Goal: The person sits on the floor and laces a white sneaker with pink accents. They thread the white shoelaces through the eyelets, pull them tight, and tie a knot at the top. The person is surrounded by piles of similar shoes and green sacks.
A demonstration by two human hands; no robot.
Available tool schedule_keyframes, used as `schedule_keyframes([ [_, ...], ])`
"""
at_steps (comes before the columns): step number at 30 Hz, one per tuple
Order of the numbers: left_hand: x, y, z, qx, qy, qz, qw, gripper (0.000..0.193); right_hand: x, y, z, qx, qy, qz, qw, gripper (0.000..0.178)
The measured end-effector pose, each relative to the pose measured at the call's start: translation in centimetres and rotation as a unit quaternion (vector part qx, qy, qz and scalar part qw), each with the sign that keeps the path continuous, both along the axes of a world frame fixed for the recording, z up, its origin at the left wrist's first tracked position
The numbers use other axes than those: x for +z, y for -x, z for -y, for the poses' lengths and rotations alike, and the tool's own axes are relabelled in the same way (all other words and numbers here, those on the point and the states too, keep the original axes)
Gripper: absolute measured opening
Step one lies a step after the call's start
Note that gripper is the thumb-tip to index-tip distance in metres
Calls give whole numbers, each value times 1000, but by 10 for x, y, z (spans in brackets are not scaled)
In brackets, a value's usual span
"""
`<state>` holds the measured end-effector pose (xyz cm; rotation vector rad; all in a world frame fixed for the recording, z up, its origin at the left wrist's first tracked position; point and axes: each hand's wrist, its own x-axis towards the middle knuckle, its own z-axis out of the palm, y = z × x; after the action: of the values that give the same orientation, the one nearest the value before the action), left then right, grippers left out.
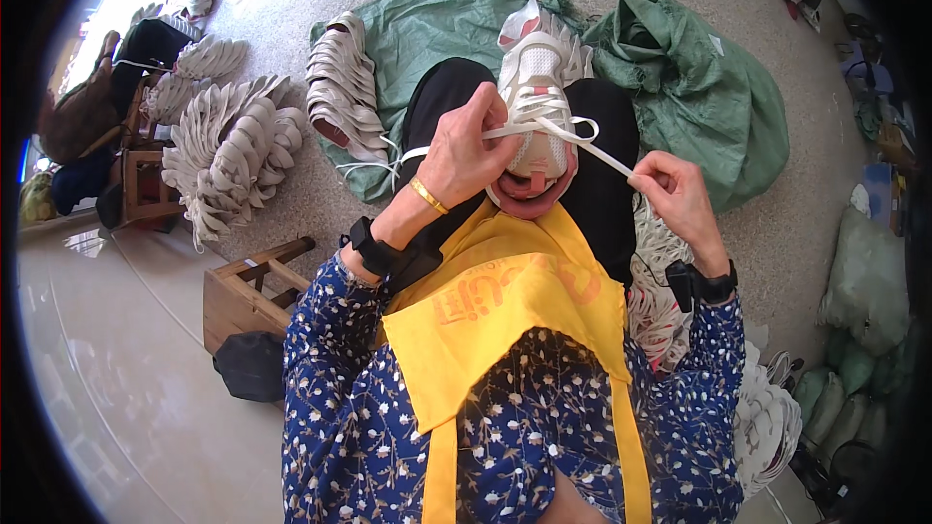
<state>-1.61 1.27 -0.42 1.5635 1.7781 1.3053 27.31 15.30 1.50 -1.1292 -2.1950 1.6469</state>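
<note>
A white shoe upper (538, 60) with a pink lining lies between my knees, its toe pointing away from me and its heel opening near. Across its tongue runs a white shoelace (604, 157), crossed and with a small loop to the right of the shoe. My left hand (460, 149) is closed in a pinch on the lace at the shoe's left side, and a length of lace trails left past the wrist. Out to the right, my right hand (680, 196) pinches the other part of the lace, which is stretched straight from the shoe.
Green sacks (694, 102) lie on the floor beyond my knees. A row of nested uppers (345, 87) rests on the left sack; more piled uppers (238, 150) sit farther left. Beside me stands a wooden stool (248, 291). White uppers (660, 272) are heaped by my right leg.
</note>
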Motion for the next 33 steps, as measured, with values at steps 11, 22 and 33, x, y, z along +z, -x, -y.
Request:
schedule_keyframes([
  [11, -1, -1, 5, 17, 17, 51, 998, 24, 26, 74, 20, 30, -271, -67, 960, 21],
  [22, -14, 3, 5, -27, 53, 263, 963, 18, -6, 83, -18, 29, 56, -167, 984, 10],
  [33, 20, 48, 53, -13, 91, 381, 920, 19, -25, 93, -5, 2, 21, -199, 980, 19],
])
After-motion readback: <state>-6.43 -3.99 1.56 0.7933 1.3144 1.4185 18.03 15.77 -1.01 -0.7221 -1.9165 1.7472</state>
